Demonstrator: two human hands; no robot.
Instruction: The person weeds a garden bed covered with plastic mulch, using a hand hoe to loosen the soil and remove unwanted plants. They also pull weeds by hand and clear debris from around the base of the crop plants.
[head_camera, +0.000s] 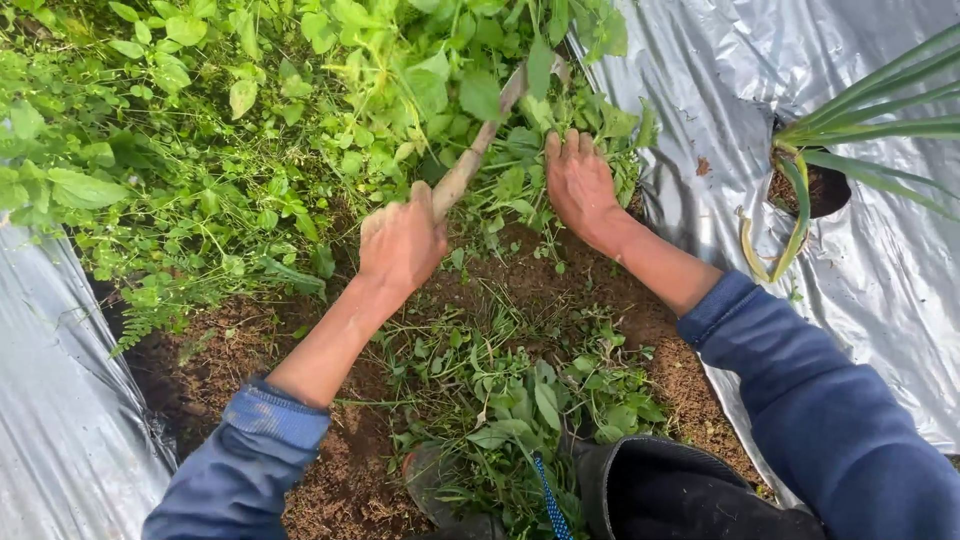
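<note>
Where the uncut weeds (300, 120) meet the bare soil (330, 470), your left hand (400, 243) is closed around the wooden handle (462, 172) of a hand sickle. The tool's long axis runs from your fist up and to the right, toward the far side of the bed, with the blade (530, 75) half hidden among leaves. Your right hand (580, 185) sits just to the right of the handle, fingers bent down into a clump of weeds (520, 190); you cannot tell how much stem it grips. That clump lies between the two hands, directly under the right fingertips and nearer to the right hand. Cut weeds (520, 400) lie near you. Silver mulch film (880, 280) flanks both sides, with a strap-leaved plant (860, 110) at right.
</note>
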